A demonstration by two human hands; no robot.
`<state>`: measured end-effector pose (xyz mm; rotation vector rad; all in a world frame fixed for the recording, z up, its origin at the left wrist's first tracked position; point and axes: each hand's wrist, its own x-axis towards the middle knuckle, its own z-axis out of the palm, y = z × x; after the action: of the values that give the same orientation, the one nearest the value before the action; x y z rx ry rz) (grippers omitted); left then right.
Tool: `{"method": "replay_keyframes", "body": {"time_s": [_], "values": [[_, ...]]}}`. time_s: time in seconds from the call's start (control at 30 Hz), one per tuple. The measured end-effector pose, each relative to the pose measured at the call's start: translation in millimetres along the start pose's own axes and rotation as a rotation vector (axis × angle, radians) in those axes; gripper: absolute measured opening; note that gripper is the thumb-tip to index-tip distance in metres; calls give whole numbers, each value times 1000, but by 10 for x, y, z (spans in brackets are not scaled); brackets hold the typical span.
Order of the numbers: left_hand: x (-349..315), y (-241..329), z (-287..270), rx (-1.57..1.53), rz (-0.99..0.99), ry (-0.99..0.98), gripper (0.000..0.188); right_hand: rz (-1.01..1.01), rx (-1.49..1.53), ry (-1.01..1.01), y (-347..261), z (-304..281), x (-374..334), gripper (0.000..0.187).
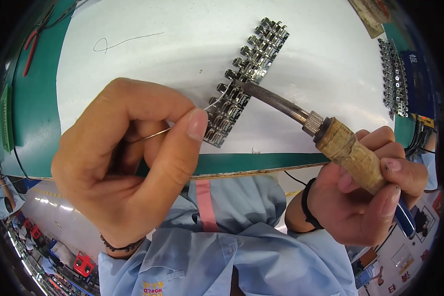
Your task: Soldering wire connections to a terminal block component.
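Your left hand (pixel 103 153) pinches a thin silver wire (pixel 217 102). Your right hand (pixel 350 212) holds the soldering iron (pixel 347 150) by its brown handle. Both tips are at the black board strip (pixel 254 64), which lies on a white sheet (pixel 133 64) on the green counter (pixel 34 108).

At ten o'clock I'm seeing red-handled pliers (pixel 32 51) lying on the green tabletop (pixel 34 113); at nine, a green strip (pixel 6 118) is resting. Between one and two a wooden block (pixel 366 16) is sitting, and near eight a red stool (pixel 83 263) is standing.
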<state>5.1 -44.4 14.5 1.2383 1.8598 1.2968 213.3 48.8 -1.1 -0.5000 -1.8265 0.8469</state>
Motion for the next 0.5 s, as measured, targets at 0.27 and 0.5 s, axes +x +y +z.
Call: {"method": "replay_keyframes", "body": {"time_s": [0.27, 0.5], "values": [[3, 34, 18, 62, -48, 28, 9, 16, -20, -88, 23, -157, 12, 23], [-46, -19, 11, 80, 54, 74, 9, 1, -30, -63, 51, -99, -18, 23]]}}
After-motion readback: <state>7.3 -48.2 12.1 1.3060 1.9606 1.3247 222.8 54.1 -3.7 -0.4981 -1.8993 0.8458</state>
